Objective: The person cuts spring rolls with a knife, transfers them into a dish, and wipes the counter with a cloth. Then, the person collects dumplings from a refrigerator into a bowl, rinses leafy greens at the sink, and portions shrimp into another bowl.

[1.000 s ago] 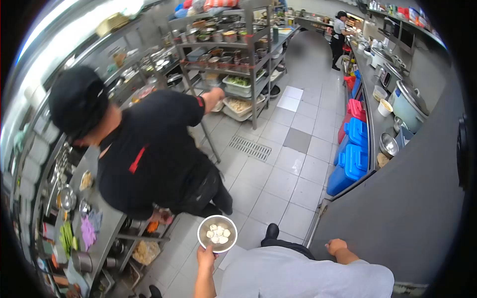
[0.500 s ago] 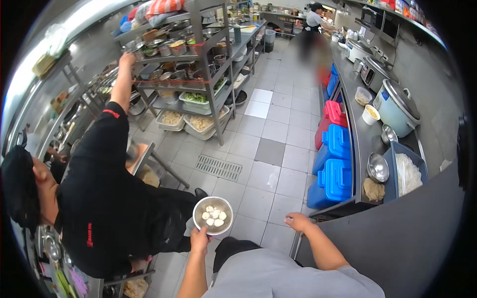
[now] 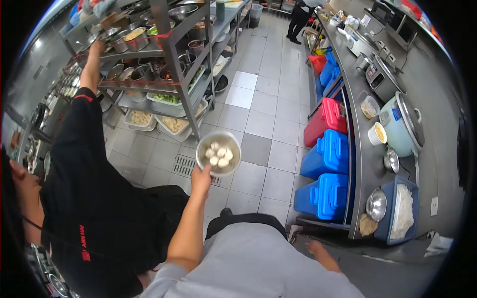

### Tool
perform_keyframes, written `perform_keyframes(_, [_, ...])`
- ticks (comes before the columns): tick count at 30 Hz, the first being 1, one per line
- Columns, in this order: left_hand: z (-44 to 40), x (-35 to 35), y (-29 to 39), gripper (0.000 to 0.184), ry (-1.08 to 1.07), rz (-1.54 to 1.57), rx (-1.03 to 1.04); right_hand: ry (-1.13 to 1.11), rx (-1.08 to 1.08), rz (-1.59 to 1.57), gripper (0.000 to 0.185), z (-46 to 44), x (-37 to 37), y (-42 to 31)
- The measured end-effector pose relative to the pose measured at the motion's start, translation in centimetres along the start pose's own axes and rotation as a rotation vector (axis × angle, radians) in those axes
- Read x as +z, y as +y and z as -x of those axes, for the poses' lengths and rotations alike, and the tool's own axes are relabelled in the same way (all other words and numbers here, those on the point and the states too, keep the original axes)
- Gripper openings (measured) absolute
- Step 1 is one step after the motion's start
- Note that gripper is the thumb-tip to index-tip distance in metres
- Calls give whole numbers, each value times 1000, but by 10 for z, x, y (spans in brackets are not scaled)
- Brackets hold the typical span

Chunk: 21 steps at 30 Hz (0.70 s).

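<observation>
My left hand [image 3: 201, 182] grips the near rim of a round metal bowl [image 3: 233, 163], holding it out over the floor. Inside the bowl lie several white balls [image 3: 218, 153], which look like fish balls or dumplings. My right hand [image 3: 314, 247] hangs low at my side by the counter's near end; it holds nothing that I can see, and its fingers look loosely apart, though small and blurred. On my left, a co-worker in black [image 3: 94, 203] stretches an arm toward containers on a shelf.
A metal rack [image 3: 174, 64] with food pans stands ahead on the left. Blue bins [image 3: 325, 196] and a red bin [image 3: 325, 121] sit under the right counter [image 3: 357, 149], which carries rice cookers [image 3: 400, 124] and a blue tub [image 3: 385, 231]. Another person [image 3: 299, 20] stands far ahead on the tiled floor [image 3: 243, 119].
I have moved forward along the aisle; the rack and bins are closer. My left hand has carried the bowl forward and up in view. My right hand has dropped lower and back.
</observation>
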<state>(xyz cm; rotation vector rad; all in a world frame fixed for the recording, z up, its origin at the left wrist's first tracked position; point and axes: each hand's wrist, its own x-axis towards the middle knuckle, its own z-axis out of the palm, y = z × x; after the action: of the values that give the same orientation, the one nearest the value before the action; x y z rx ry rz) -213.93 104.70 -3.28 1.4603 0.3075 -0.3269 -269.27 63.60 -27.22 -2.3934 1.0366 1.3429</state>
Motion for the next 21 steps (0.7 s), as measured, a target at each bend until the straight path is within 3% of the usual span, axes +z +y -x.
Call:
perform_keyframes(3, [-82, 65, 41, 32, -36, -88, 58, 44, 82, -230, 54, 21, 2, -7])
perform_keyframes(4, [-108, 87, 51, 31, -71, -57, 74, 205, -241, -72, 48, -37, 99, 21])
perform_keyframes(5, [-134, 111, 61, 29, -108, -27, 91, 425, -528, 134, 44, -42, 114, 19])
perform_keyframes(6, [-149, 137, 75, 27, -110, 0, 87, 132, -97, -289, 44, -21, 103, 11])
perform_keyframes(10, [-237, 221, 85, 24, -188, -72, 29, 92, 13, -400, 45, -87, 37, -13])
perform_keyframes(14, [-319, 284, 56, 23, -258, -145, -131, 221, -63, -358, 46, -176, -86, -21])
perform_keyframes(17, [-353, 330, 61, 25, -256, -285, -141, 497, -206, -195, 46, -279, -193, -18])
perform_keyframes(20, [-390, 353, 68, 27, -217, -424, -192, 131, -131, -61, 51, -378, -430, -48])
perform_keyframes(21, [-404, 359, 70, 27, -204, -416, -187, 241, -77, -239, 51, -392, -500, -61])
